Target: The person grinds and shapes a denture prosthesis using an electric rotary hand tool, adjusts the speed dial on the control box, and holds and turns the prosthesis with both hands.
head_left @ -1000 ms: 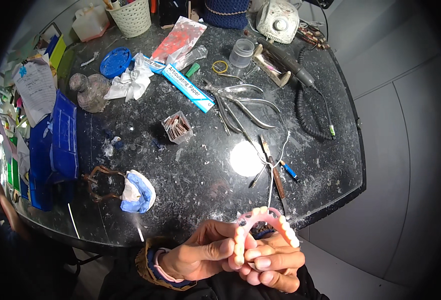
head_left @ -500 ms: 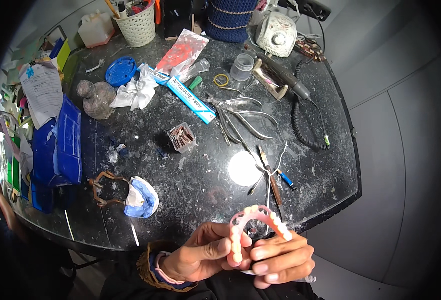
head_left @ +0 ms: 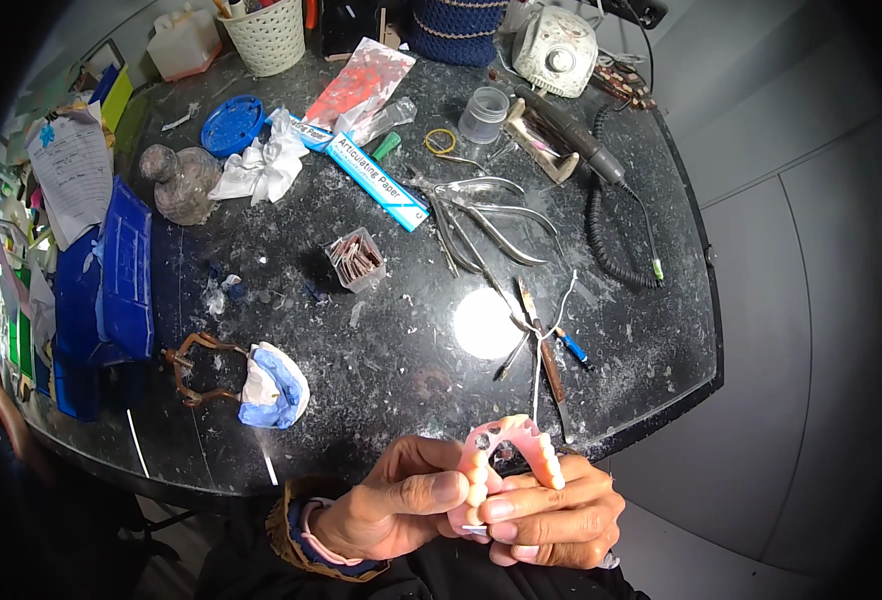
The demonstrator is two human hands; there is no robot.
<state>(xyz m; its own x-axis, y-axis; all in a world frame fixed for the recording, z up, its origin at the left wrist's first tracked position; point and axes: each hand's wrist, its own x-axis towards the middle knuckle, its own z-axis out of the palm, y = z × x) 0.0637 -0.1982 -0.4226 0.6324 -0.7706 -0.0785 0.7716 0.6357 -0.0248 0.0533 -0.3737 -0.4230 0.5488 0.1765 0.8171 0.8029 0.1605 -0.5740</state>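
Near the front edge of the bench, a pink horseshoe-shaped denture (head_left: 544, 458) with cream teeth is held up, its curve pointing away from me. My left hand (head_left: 396, 505) pinches its left arm between thumb and fingers. My right hand (head_left: 566, 515) is closed just right of it, fingers curled, around a slim metal-tipped tool (head_left: 476, 529). Only the flat pale tip shows at the denture's lower left end; most of the tool is hidden. Farther left lies a white and blue dental cast (head_left: 276, 387) beside a brass-coloured articulator frame (head_left: 196, 370).
Pliers (head_left: 486, 215), a brown-handled instrument (head_left: 551, 370) and a small box of brown strips (head_left: 356, 260) lie mid-bench. A blue bin (head_left: 126, 275) stands left. A handpiece (head_left: 581, 140) with coiled cord lies at the back right, near a white control unit (head_left: 556, 55).
The denture has tilted and turned slightly between my hands. The tool tip has shifted left to the denture's lower left end. My view has moved slightly.
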